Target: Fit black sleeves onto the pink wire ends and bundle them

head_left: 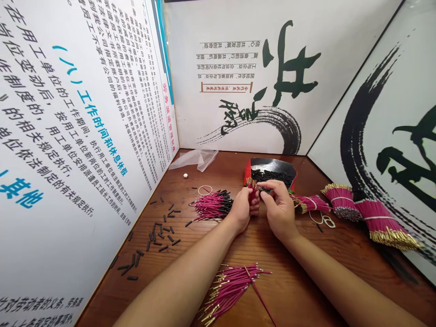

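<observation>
Left hand [242,208] grasps magenta, gold-tipped wire bundle [252,183] | right hand [281,210] beside, grasp I cannot tell | tip-work, seemingly; next needs steadiness

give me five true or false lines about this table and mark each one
1. The left hand grips a bunch of pink wires. True.
2. The open box holds black pieces. True.
3. The plastic bag lies right of the box. False: it lies to the left.
4. A loose pile of wires lies nearer the camera than the left hand. True.
5. The banded bundles lie left of the hands. False: they lie to the right.
</observation>
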Tool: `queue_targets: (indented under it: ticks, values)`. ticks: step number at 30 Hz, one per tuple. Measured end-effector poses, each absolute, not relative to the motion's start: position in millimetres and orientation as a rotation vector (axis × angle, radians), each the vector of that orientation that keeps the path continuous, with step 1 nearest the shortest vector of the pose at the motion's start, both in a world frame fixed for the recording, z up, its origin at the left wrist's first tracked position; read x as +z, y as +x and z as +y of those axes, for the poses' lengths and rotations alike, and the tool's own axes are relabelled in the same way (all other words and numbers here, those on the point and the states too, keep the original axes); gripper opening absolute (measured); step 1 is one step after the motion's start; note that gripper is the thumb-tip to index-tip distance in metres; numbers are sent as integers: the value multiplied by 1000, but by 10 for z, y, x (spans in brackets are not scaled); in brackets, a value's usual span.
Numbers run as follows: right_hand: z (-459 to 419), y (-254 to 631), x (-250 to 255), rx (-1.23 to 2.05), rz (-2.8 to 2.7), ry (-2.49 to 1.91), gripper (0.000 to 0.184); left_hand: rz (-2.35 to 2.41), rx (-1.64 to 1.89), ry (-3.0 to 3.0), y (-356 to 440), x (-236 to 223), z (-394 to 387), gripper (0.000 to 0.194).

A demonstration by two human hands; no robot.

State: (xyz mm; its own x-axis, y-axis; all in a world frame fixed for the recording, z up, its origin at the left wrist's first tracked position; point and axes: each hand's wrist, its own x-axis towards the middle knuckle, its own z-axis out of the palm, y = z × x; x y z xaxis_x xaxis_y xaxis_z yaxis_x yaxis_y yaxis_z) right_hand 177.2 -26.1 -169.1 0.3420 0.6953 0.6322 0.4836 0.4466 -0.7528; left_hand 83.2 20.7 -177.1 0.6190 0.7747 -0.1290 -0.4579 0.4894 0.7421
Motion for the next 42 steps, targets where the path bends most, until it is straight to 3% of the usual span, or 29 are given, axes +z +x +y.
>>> queue_targets:
  ticks: [5,13,19,26,29,33,42]
  values:
    - [-249,1774,-1691,184,-1287,-1201,7,501,788,724,833,-1764,203,13]
    - [-224,1834,-1746,305,-1201,-1290,12,493,787,733,802,-1722,188,13]
    - [-170,1987,-1481,162,-1235,-1405,18,493,803,718,799,-1712,185,16]
    - [118,2467,-1102,-93,-1822,-1965,25,464,849,708,801,-1718,181,19]
    - [289,2573,-1086,58,-2048,-2203,27,474,852,703,802,-1722,181,18]
    - [426,2519,-1155,279,-2207,-2271,31,471,851,701,802,-1727,179,18]
    - [509,2484,-1206,-48,-2236,-2449,32,483,818,753,789,-1696,166,16]
